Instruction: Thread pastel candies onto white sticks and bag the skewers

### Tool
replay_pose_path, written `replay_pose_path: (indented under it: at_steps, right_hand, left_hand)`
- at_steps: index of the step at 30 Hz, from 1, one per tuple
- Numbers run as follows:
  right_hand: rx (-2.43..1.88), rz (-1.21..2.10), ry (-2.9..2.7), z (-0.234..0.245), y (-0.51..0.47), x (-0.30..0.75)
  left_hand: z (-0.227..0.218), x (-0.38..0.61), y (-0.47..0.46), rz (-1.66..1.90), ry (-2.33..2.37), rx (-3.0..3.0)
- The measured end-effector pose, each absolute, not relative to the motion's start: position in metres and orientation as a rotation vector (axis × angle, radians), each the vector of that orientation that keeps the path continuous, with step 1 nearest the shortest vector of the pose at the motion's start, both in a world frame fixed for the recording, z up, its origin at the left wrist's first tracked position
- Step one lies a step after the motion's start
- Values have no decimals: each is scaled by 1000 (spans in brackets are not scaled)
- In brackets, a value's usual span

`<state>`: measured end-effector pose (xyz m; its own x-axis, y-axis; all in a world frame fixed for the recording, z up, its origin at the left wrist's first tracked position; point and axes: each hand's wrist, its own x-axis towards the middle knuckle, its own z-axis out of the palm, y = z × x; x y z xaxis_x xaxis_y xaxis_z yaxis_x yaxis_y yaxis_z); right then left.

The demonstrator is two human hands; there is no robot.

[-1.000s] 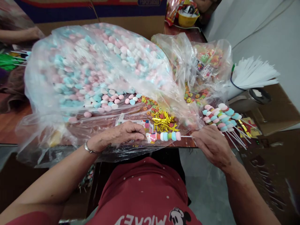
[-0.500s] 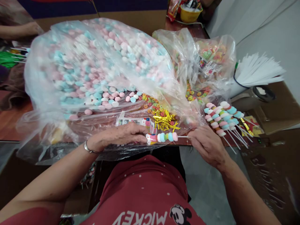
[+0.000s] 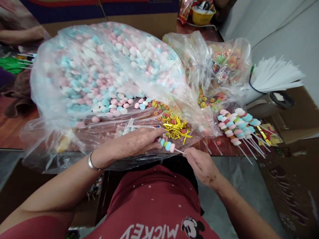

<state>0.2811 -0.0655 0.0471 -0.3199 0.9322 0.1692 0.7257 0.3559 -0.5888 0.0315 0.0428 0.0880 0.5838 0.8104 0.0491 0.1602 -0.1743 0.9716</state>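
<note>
A marshmallow skewer [image 3: 168,146] in blue, green and pink slants between my hands at the table's front edge. My right hand [image 3: 201,165] pinches the bare end of its white stick. Around the skewer's upper left end, the fingers of my left hand [image 3: 132,143] are closed, hiding that part and any wrapper on it. Just beyond my left fingertips lies a pile of gold twist ties [image 3: 176,127]. Small ring-shaped gummies [image 3: 161,109] are scattered behind the ties. A large clear bag of pink, blue and white marshmallows [image 3: 107,66] lies open behind my left hand.
Finished-looking marshmallow skewers [image 3: 238,124] are stacked at the right. Behind them stand a bundle of white sticks [image 3: 276,74] and a lidded cup [image 3: 270,103]. A bag of gummy rings [image 3: 224,59] lies at the back right. Another person's forearm [image 3: 22,35] shows far left.
My right hand has moved left and slightly down, bringing the stick closer to my left hand. The skewer now tilts, and my left fingers cover more of its far end.
</note>
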Motion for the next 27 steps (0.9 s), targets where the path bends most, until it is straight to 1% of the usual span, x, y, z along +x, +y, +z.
replay_pose_path:
  at_steps: [3, 7, 8, 9, 11, 12, 15, 18, 23, 25, 27]
  right_hand:
    - [-1486, 608, -1967, 42, -71, 273]
    - [-1494, 510, -1856, 38, -72, 269]
    - [-1488, 485, -1845, 37, -72, 269]
    - [-1482, 461, -1843, 35, -72, 270]
    - [-1468, 412, -1850, 33, -71, 270]
    - [-1462, 392, -1858, 32, -71, 269]
    - [-1451, 369, -1885, 29, -69, 266]
    - [-1429, 359, -1906, 28, -67, 262]
    - [-1450, 378, -1947, 27, -67, 255]
    - [-1456, 363, -1967, 27, -68, 252]
    - [-1451, 275, -1996, 25, -69, 248]
  left_hand:
    - [103, 34, 28, 811, 874, 1878]
    - [111, 26, -3, 1225, 1163, 1940]
    - [109, 22, -8, 1205, 1244, 1907]
    - [104, 18, -11, 1109, 1306, 1851]
    - [89, 12, -10, 877, 1346, 1627]
    - [81, 10, -6, 824, 1325, 1462]
    - [62, 16, 11, 940, 1176, 851]
    - [54, 33, 27, 1041, 960, 386]
    - [52, 59, 41, 1299, 828, 118]
    - [51, 65, 43, 1328, 827, 96]
    - [50, 70, 44, 1333, 807, 120]
